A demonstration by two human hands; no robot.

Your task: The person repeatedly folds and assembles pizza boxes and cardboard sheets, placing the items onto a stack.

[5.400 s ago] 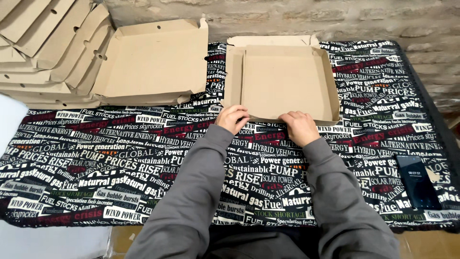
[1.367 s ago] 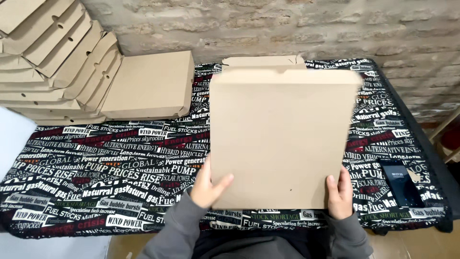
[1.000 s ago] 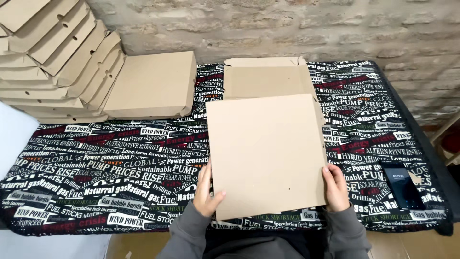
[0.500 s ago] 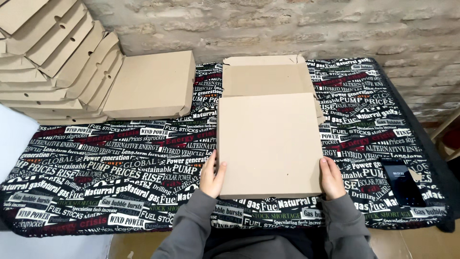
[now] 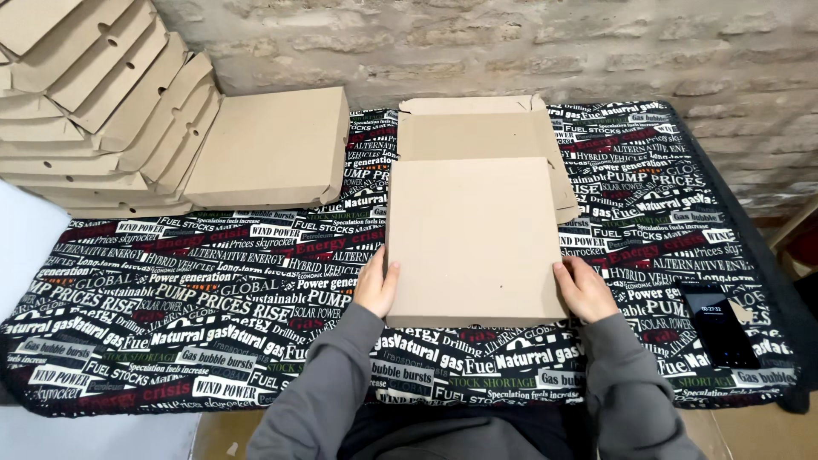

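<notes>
While left hand (image 5: 376,286) and right hand (image 5: 584,290) only press flat cardboard box (image 5: 474,240) by edges, fingers open, nothing gripped: may slide on tabletop cloth (image 5: 213,290), fold crooked

The near box (image 5: 473,238) is plain matt brown cardboard, smooth-faced, like the folded stack (image 5: 94,111) far left. The tablecloth (image 5: 213,298) is printed cloth; the wall (image 5: 511,43) rough brick.

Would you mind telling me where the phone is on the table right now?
In the head view, the dark phone lies flat near the table's front right corner, on the printed cloth, just right of the right hand.
</notes>
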